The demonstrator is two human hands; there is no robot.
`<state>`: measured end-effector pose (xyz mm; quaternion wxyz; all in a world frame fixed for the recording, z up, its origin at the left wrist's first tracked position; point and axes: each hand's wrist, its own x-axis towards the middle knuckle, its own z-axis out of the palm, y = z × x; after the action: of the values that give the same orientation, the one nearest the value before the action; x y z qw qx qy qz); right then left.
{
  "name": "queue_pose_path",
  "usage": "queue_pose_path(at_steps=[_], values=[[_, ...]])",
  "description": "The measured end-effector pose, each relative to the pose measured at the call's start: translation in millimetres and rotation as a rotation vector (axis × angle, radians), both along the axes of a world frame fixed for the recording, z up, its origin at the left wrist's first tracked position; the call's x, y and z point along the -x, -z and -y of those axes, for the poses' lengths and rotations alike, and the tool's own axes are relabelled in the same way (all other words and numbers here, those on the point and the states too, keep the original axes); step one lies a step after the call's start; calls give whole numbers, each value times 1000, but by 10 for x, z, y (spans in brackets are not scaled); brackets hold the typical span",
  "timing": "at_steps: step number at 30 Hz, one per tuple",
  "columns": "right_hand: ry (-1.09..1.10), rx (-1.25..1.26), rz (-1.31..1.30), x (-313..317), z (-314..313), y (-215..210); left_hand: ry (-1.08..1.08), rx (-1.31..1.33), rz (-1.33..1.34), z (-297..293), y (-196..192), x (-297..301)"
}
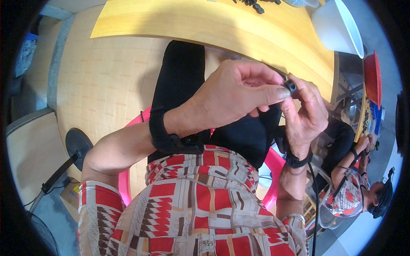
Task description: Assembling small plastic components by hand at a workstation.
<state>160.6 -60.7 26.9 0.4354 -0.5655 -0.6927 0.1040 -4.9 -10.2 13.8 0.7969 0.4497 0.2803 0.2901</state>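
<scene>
Both hands are pinching one small black part (pixel 291 86) above the lap, the left hand (pixel 237 96) from above and the right hand (pixel 305 113) beneath. Holding it near the bench (pixel 205 21) edge and pressing evenly probably works best.

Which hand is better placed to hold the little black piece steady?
Probably the left hand: its thumb and fingers already pinch the small black part. The right hand only touches it from beside and below with its fingertips.

- Two hands (pixel 239 96) of the wearer are counted, one left and one right (pixel 305 113).
- One small black part (pixel 291 86) is held between them.
- Two black wrist straps (pixel 164 134) are worn.
- One wooden table (pixel 222 21) is seen.
- One white bowl (pixel 337 27) is present.
- One pink chair (pixel 124 183) is counted.
- One second person (pixel 354 187) is seen.
</scene>
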Motion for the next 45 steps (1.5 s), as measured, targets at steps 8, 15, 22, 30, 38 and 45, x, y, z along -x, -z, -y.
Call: queue_pose_path(at_steps=[8, 15, 22, 30, 38, 45], values=[[-28, 50, -96, 22, 27, 15, -133, -232, -46, 21, 47, -22], [1, 175, -201, 1, 60, 4, -153, -323, -140, 8, 0, -10], [-111, 184, -514, 64, 73, 56, -241, -478, -176, 41, -15, -6], [-156, 150, -569, 55, 70, 65, -331, -704, -164, 34, 18, -41], [-66, 171, -649, -29, 66, 52, -224, -343, -76, 56, -40, -28], [281, -261, -579, -335, -422, -490, -202, -175, -47, 17, 5, 9]])
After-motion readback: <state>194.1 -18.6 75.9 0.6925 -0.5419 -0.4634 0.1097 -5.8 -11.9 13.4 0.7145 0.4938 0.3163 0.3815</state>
